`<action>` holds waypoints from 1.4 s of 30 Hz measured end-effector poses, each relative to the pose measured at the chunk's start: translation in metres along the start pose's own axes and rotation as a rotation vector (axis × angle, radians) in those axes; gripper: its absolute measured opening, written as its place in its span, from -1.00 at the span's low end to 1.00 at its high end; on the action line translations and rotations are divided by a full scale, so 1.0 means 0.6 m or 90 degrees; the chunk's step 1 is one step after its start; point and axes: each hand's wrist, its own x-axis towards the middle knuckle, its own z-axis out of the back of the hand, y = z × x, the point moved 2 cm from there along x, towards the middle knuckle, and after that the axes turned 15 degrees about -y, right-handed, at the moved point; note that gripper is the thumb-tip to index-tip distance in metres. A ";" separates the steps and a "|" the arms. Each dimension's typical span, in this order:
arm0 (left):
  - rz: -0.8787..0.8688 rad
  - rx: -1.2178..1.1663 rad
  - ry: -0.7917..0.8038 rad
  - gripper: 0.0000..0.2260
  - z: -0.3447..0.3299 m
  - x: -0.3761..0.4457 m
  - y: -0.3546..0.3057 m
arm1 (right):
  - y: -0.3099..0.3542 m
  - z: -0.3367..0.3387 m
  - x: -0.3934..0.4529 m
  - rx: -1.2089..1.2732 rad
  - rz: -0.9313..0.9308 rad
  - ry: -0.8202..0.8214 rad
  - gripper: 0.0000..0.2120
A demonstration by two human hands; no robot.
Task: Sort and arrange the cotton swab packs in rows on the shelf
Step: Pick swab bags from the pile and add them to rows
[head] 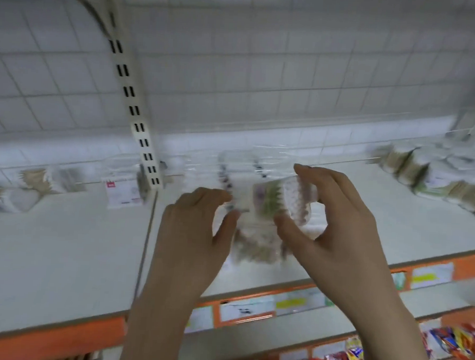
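White tiled wall behind, pale flat shelf with an orange price rail on its front edge, slotted metal upright at left of centre. Frame is motion-blurred, so fine detail is limited.

Progress, as judged: early to middle. Most of the shelf surface is seen bare. A loose heap of cotton swab packs is seen at far right, not in rows. A few more packs lie scattered at far left, beside a small white card. No finished row can be made out, so most arranging is judged still to be done.

A bunch of packs is held above mid-shelf, between both hands. The left hand is curled round its left side, thumb in front. The right hand is clamped on the right side, thumb below, fingers arched over the top. Whether the bunch touches the shelf cannot be told.

Materials: packs are clear crinkly film, glossy, soft-sided; white swab tips and tan sticks show through, with green and purple print. Bundle shape is roughly cylindrical. Slippery, deformable handling is expected. Bright red-blue snack bags are seen on the lower tier.
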 end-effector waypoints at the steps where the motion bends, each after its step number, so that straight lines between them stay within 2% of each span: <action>1: -0.005 0.005 0.005 -0.83 -0.015 -0.005 -0.022 | -0.019 0.018 0.004 -0.004 -0.003 -0.001 -0.46; 6: -0.024 0.034 0.033 -0.80 -0.074 -0.029 -0.106 | -0.105 0.085 0.021 -0.027 -0.023 0.003 -0.46; 10: -0.018 0.043 0.068 -0.84 -0.099 -0.036 -0.128 | -0.155 0.109 0.017 -0.065 -0.042 0.006 -0.46; 17: -0.028 0.005 0.058 -0.85 -0.142 -0.026 -0.158 | -0.210 0.142 0.019 -0.128 -0.076 0.009 -0.45; 23: -0.036 -0.029 0.090 -0.84 -0.193 -0.030 -0.194 | -0.250 0.190 0.019 -0.200 -0.091 0.022 -0.46; 30: -0.048 -0.019 0.104 -0.85 -0.268 -0.036 -0.244 | -0.341 0.230 0.027 -0.196 -0.118 0.059 -0.46; 33: -0.037 -0.002 0.081 -0.81 -0.306 -0.038 -0.270 | -0.396 0.248 0.049 -0.178 -0.101 0.103 -0.43; 37: 0.005 0.028 0.072 -0.85 -0.368 -0.044 -0.318 | -0.469 0.282 0.086 -0.148 -0.041 0.212 -0.42; 42: 0.029 0.060 0.079 -0.83 -0.432 -0.057 -0.379 | -0.541 0.315 0.126 -0.148 0.038 0.242 -0.45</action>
